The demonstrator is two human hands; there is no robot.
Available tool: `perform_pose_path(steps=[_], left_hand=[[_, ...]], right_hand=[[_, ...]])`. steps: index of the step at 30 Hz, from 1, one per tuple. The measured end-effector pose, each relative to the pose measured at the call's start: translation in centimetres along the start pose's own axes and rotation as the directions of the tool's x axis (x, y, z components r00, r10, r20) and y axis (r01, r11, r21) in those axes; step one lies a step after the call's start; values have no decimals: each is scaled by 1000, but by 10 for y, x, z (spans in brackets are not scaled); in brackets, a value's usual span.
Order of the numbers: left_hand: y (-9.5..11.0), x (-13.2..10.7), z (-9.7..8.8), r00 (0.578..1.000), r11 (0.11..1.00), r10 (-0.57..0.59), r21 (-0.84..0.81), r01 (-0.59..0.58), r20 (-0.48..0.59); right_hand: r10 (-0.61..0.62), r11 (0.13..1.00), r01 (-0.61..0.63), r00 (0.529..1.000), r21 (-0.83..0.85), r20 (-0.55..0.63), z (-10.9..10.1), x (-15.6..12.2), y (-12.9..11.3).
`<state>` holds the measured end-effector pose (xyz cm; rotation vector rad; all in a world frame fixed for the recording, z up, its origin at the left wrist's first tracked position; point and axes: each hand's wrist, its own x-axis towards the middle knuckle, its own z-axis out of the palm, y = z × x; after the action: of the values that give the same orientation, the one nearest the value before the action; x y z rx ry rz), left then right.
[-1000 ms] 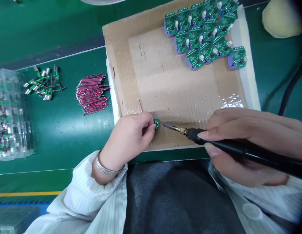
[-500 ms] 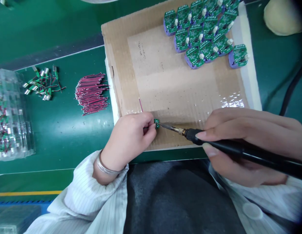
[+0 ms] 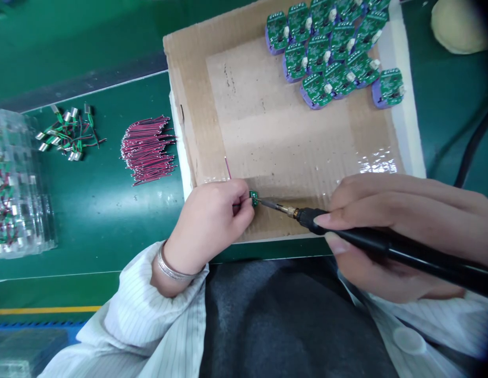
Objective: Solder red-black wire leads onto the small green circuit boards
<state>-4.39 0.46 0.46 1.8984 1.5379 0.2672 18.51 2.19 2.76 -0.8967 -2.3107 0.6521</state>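
My left hand (image 3: 210, 220) is closed in a pinch on a tiny green circuit board (image 3: 253, 197) near the front edge of a cardboard sheet (image 3: 267, 131). A thin red wire (image 3: 227, 168) sticks up from behind its fingers. My right hand (image 3: 405, 231) grips a black soldering iron (image 3: 385, 247) like a pen. The iron's metal tip (image 3: 267, 203) touches the right side of the small board.
Several round green boards on purple bases (image 3: 334, 47) lie at the cardboard's far right. A bundle of red-black wires (image 3: 149, 149) and small wired metal parts (image 3: 68, 131) lie on the green mat (image 3: 102, 210). Clear plastic trays (image 3: 15, 184) stand at the left. A yellowish sponge (image 3: 460, 23) sits top right.
Both hands hold nearly still with the tip on the small board. The view has shifted slightly, so the scene sits a little higher and to the right.
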Motion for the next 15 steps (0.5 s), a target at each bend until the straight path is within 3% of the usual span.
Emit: perform_pose_path(steps=[3,15], left_hand=[[0,1,-1,1000,1000,-2,4,2,8],[1,-1,-1,1000,999,0,51,-2,30]], right_hand=[[-60,998,60,998,5,35,-2,1,1],[-87,996,86,996,10,33,-8,-1,7]])
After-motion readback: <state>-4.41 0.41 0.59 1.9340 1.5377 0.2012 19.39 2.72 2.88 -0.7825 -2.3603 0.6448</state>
